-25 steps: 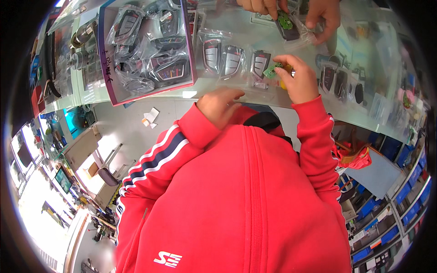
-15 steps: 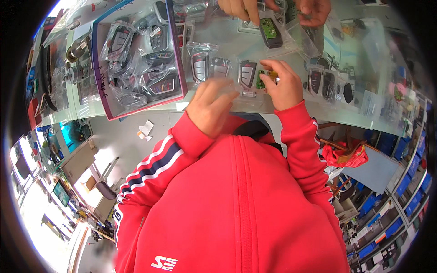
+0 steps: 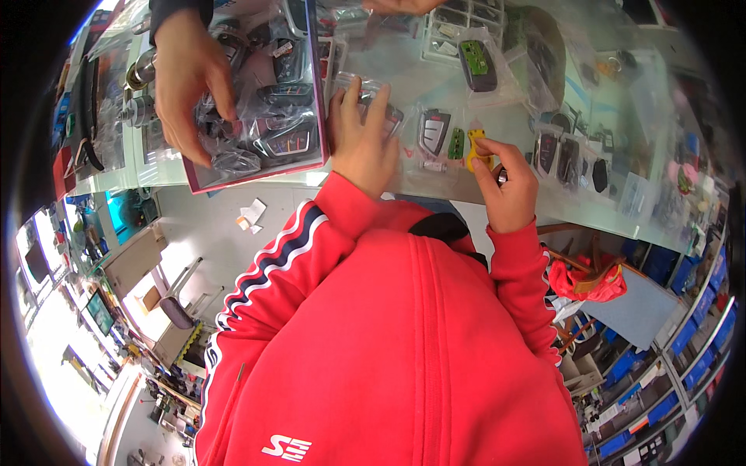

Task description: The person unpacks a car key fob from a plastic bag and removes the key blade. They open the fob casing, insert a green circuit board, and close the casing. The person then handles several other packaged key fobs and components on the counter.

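My left hand (image 3: 364, 149) lies with its fingers spread over a bagged key fob (image 3: 392, 116), beside the box's right wall. A small yellow item (image 3: 473, 144) stands between the thumb and forefinger of my right hand (image 3: 510, 186); its exact kind is unclear. Something dark and shiny shows in that hand's curled fingers. To the left of the yellow item sit a small green circuit board (image 3: 456, 144) and a black-and-silver key fob (image 3: 432, 132). Below that fob is a small pinkish cylinder (image 3: 433, 165).
Another person's hand (image 3: 190, 89) reaches into the open box (image 3: 321, 116) of bagged fobs; a further hand (image 3: 404, 5) is at the top edge. A fob with a green board (image 3: 477, 64) rests on plastic at the back. More bagged fobs (image 3: 547, 153) lie right.
My left hand has moved up onto the bagged fob. My right hand has drawn down and right, uncovering the green board. The other person's hand has come over the box from the back.
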`<move>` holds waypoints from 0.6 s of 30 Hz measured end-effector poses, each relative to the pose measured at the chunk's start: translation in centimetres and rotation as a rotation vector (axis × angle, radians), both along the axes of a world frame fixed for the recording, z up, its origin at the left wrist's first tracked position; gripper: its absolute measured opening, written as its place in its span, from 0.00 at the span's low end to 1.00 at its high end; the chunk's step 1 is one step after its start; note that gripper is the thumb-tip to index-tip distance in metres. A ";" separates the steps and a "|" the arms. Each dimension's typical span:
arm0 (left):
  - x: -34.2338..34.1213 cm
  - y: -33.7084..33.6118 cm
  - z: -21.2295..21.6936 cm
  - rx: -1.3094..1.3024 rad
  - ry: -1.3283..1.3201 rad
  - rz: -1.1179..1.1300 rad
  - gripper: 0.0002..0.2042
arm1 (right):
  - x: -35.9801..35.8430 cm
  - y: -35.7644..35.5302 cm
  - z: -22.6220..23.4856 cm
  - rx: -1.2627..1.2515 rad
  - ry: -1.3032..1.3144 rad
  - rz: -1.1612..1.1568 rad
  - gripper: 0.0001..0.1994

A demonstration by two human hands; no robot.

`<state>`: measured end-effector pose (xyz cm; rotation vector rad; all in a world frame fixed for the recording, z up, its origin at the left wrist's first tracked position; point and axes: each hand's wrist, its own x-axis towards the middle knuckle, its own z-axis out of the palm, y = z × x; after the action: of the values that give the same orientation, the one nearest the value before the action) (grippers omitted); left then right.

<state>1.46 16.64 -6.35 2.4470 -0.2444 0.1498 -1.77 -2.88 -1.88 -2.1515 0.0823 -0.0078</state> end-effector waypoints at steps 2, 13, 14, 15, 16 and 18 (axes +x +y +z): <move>0.5 -0.2 0.3 0.000 -0.010 0.010 0.34 | 0.2 -0.3 0.2 0.001 0.008 0.005 0.11; 2.3 -1.4 1.4 0.220 0.053 0.040 0.19 | 1.2 -1.4 0.5 -0.011 0.034 0.051 0.12; 2.2 -1.4 1.4 0.211 0.030 0.042 0.19 | 1.3 -1.5 0.4 -0.032 0.030 0.063 0.12; 2.1 -1.5 1.5 0.194 0.028 0.045 0.18 | 1.5 -1.6 0.4 -0.053 0.022 0.074 0.13; 2.0 -1.6 1.6 0.178 0.024 0.048 0.18 | 1.5 -1.7 0.3 -0.064 0.024 0.098 0.14; 1.8 -1.8 2.1 0.142 -0.008 0.046 0.18 | 1.5 -1.5 0.2 -0.082 0.014 0.154 0.16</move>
<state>3.26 14.81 -4.22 2.5945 -0.2087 0.1680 -0.28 -4.39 -1.67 -2.2345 -0.0768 0.0952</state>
